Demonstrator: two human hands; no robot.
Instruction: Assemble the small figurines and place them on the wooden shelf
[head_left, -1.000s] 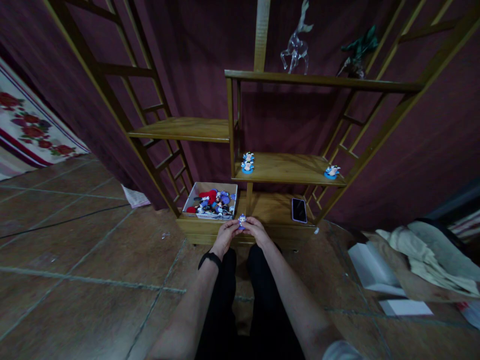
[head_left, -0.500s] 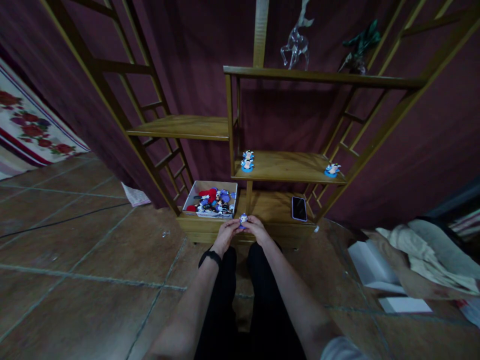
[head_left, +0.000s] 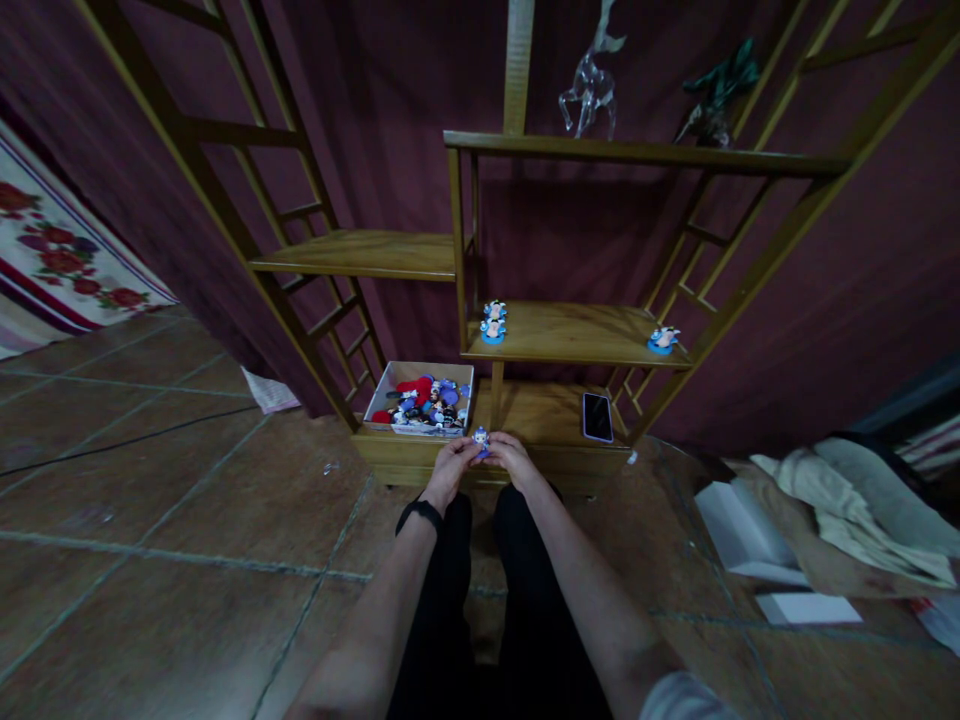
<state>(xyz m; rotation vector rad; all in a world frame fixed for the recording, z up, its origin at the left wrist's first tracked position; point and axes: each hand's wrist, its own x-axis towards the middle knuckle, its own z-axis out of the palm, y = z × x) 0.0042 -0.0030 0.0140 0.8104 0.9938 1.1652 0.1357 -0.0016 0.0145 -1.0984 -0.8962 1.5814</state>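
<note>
A small purple-and-white figurine stands upright between my fingertips, in front of the lowest shelf. My left hand grips it from the left, and my right hand from the right. Just beyond my left hand, a white box holds a jumble of red, purple, black and white figurines and parts. On the shelf above stand two blue-and-white figurines at its left end, one behind the other. A third similar figurine is at the right end.
A phone lies on the lowest shelf, at right. Higher up, a clear deer ornament and a dark green ornament stand on the top shelf. White boxes and cloth lie on the floor, right.
The figurine has shifted slightly left and turned a little between my fingers, so more of its body shows. Both hands keep nearly the same place.
</note>
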